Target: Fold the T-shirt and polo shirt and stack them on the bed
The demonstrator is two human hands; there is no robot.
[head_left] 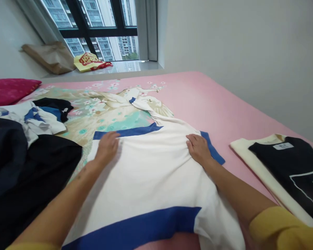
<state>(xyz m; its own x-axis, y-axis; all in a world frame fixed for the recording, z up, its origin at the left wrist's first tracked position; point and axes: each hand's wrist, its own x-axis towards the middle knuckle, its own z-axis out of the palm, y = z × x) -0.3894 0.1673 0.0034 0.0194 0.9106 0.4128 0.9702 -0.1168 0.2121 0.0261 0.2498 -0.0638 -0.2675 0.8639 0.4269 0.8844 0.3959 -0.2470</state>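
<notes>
A white long-sleeved top with blue trim (151,166) is spread on the bed in front of me, its wide blue band (135,227) nearest my body. One twisted sleeve (151,111) stretches away toward the window and ends in a blue cuff. My left hand (108,147) is at the blue-edged far left side of the top, its fingers curled together at the fabric. On the right side, near another blue strip (212,147), my right hand (198,147) has bent fingers gripping the cloth, and creases run out from it. The fingertips of both hands are partly hidden.
Folded shirts, a black one (292,163) over a cream one (240,144), lie at the right. Rumpled dark clothes (49,163) and white-and-blue clothes (47,121) are heaped at left, near a magenta cushion (13,90). A brown bag (50,57) rests on the windowsill.
</notes>
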